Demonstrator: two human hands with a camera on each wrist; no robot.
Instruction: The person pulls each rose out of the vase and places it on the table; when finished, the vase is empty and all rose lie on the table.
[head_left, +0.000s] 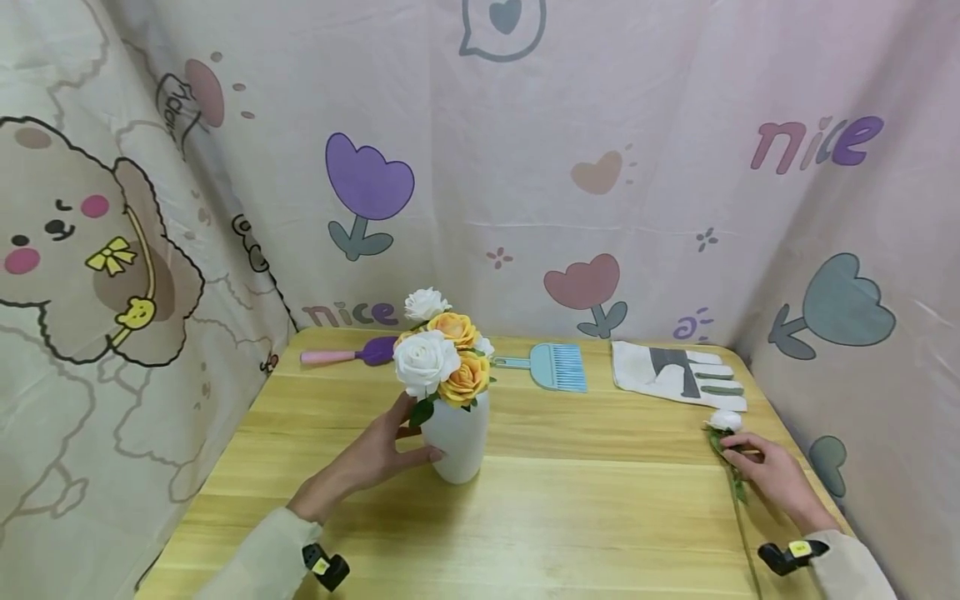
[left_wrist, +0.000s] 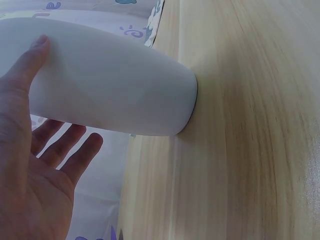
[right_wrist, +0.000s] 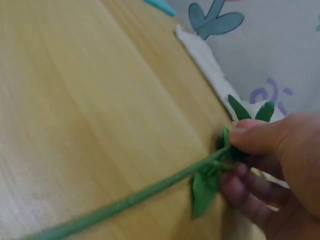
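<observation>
A white vase [head_left: 459, 446] stands upright on the wooden table, holding a bunch of white roses [head_left: 426, 362] and yellow roses [head_left: 463, 379]. My left hand [head_left: 386, 450] is at its left side, thumb on the near face and fingers reaching round the far side. The left wrist view shows the thumb laid along the vase wall [left_wrist: 115, 75], with fingertips partly behind it. At the right, my right hand [head_left: 772, 475] pinches the green stem [right_wrist: 150, 192] of a single white rose [head_left: 725, 420] just below its bloom. The long stem trails toward the table's near edge.
Along the back of the table [head_left: 570, 517] lie a purple shovel with a pink handle [head_left: 348, 353], a light blue brush [head_left: 555, 367] and a white-and-grey glove [head_left: 675, 375]. Printed curtains [head_left: 495, 167] hang behind and at both sides.
</observation>
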